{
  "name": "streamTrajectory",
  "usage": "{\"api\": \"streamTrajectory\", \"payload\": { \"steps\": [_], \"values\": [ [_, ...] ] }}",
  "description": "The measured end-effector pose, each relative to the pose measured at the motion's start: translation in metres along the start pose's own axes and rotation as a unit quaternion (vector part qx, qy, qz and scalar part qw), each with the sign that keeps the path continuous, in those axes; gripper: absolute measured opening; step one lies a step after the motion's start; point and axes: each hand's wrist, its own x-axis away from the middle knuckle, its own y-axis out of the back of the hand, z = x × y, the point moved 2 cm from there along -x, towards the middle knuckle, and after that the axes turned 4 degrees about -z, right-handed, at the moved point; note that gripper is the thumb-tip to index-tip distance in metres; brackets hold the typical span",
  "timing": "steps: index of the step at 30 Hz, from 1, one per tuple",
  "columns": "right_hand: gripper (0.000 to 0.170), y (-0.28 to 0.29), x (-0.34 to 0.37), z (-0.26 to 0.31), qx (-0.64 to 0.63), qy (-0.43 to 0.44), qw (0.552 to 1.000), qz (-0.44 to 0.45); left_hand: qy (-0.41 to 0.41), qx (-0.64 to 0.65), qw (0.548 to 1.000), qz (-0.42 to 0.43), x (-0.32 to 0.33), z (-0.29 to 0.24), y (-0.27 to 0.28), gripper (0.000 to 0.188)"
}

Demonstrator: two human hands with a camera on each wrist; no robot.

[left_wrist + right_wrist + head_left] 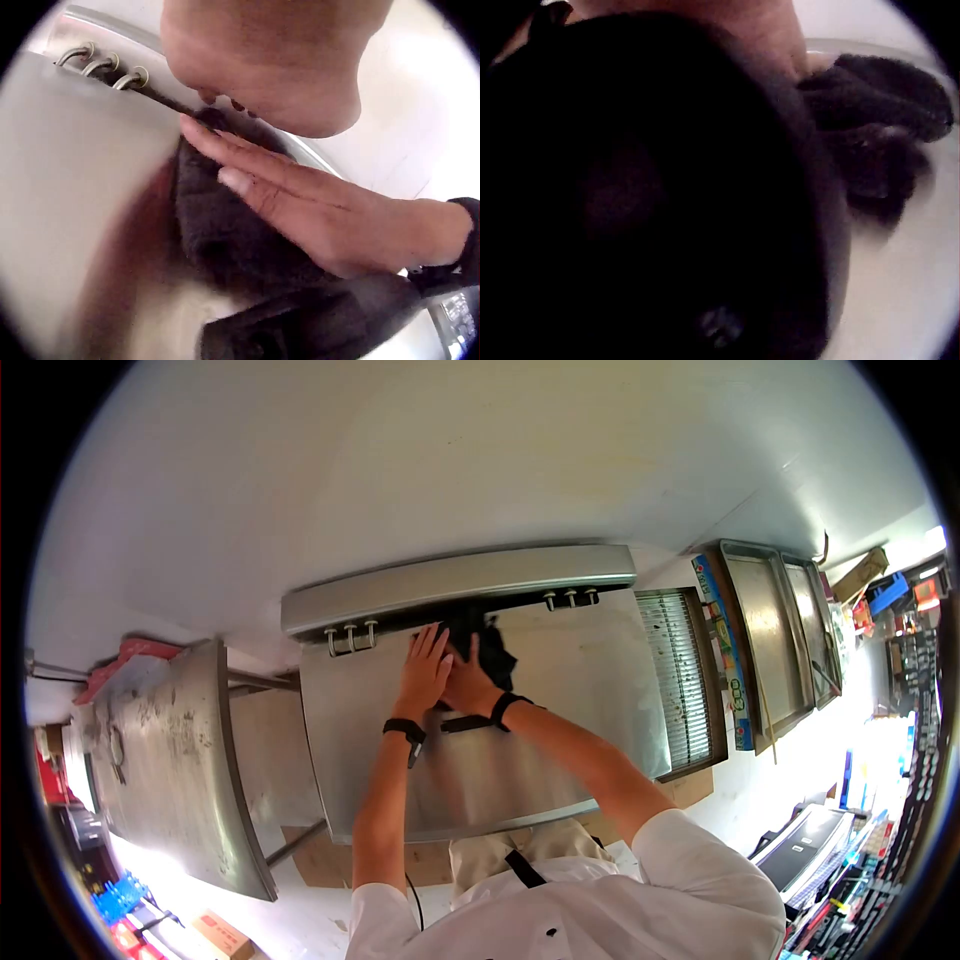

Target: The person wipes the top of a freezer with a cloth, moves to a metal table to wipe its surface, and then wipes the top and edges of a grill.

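Note:
A black cloth point(495, 657) lies bunched on a shiny stainless steel panel point(590, 690), near its back edge. My right hand point(472, 685) rests flat on the cloth with its fingers extended; in the left wrist view the right hand point(315, 206) lies over the dark fabric point(221, 232). Just left of it, my left hand point(426, 668) has straight fingers pointing toward the back and overlaps the right hand in the head view. Folds of the cloth point(877, 135) stick out past the right hand in the right wrist view, where a dark shape hides most of the hand.
Metal loops point(350, 638) and more loops point(571, 600) stand along the panel's back edge, before a raised steel ledge point(460, 582) by the wall. A stained metal table point(165, 760) is at left. A slatted grille point(680, 675) and shallow metal trays point(768, 645) are at right.

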Motion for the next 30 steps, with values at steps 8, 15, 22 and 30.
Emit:
{"api": "streamTrajectory", "payload": {
  "steps": [8,15,22,30],
  "values": [
    [0.055,-0.016,0.0,-0.049,-0.025,0.16,0.986,0.023,0.03,-0.019,0.997,0.062,-0.003,0.008,-0.028,0.052],
    [0.057,-0.002,0.05,-0.12,0.025,0.103,0.994,-0.004,-0.044,-0.06,0.995,0.06,-0.048,-0.04,-0.096,0.055],
    [0.065,0.014,0.079,-0.15,0.046,-0.025,0.994,0.094,-0.02,-0.102,0.961,0.255,-0.101,-0.094,-0.109,0.062],
    [0.065,-0.005,0.166,-0.083,-0.016,-0.129,0.991,0.026,-0.129,-0.141,0.948,0.255,-0.014,-0.138,-0.125,0.059]
  ]
}}
